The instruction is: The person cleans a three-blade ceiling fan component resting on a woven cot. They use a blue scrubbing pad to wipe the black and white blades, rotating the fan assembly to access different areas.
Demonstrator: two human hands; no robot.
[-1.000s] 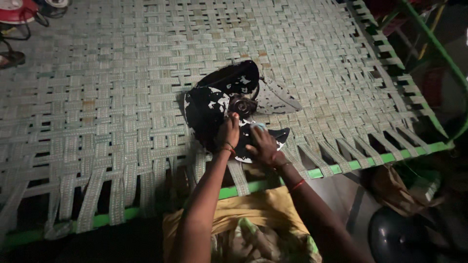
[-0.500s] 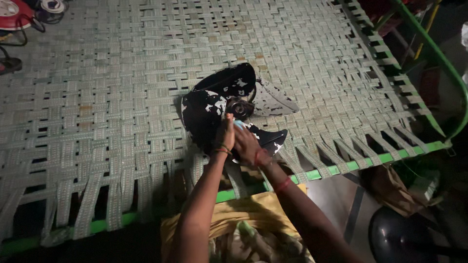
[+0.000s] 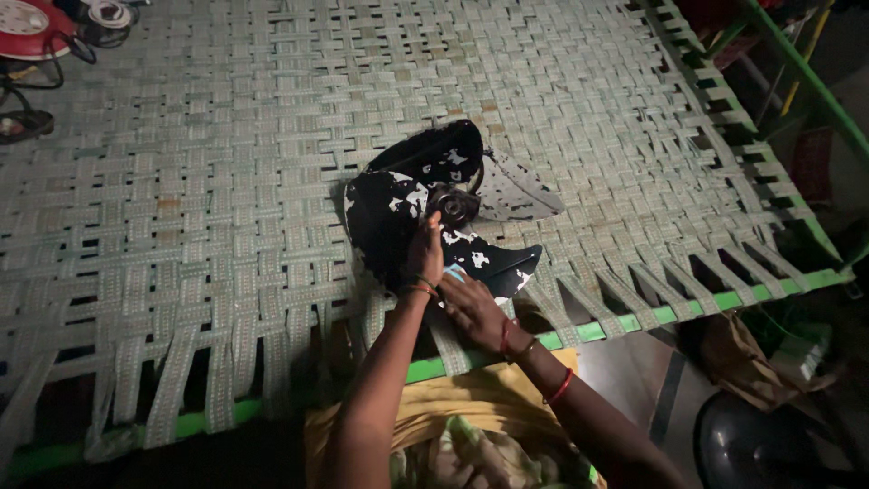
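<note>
Surface: a cot (image 3: 226,181) of pale green woven straps on a green metal frame (image 3: 634,319) fills most of the view; the room around it is dim.
Fan blade: a black fan blade set (image 3: 398,213) with flaking white patches lies on the webbing just past centre, its round hub (image 3: 453,204) in the middle and one pale blade pointing toward 3 o'clock.
Change: half a second ago the right hand lay up on the near blade beside the left; it has since drawn back toward 6 o'clock, to the blade's near edge. The left hand and the fan have barely shifted.
Left hand: the left hand (image 3: 424,258) rests on the near blade, fingers loosely curled, fingertips reaching toward the hub at 12 o'clock; it presses rather than grips.
Right hand: the right hand (image 3: 475,303) lies at 5 o'clock from the left, fingers closed around a small light blue thing (image 3: 455,272) held against the blade edge; what it is cannot be told.
Edges: a red round object (image 3: 32,23) and a sandal (image 3: 23,125) sit at 10 o'clock; a dark round shape (image 3: 751,444) at 4 o'clock on the floor.
</note>
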